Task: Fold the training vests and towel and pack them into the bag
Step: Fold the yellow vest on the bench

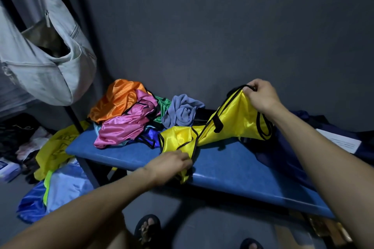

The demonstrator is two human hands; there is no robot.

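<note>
A yellow training vest (232, 125) with black trim stretches twisted across the blue bench (242, 170). My right hand (261, 95) pinches its raised upper edge at the right. My left hand (172, 164) grips its lower end near the bench's front edge. Behind it lies a heap of vests: orange (115, 99), pink (125, 125), green (163, 107) and blue (149, 137). A crumpled grey-blue towel (182, 113) sits beside the heap. A dark navy bag (315, 127) lies at the bench's right end, partly hidden by my right arm.
A pale grey bag (46, 62) hangs from a dark rack at the left. More cloth, yellow (54, 147) and blue (60, 188), lies on the floor left of the bench. A white paper (340, 141) rests on the navy bag. My sandalled feet (147, 228) stand below.
</note>
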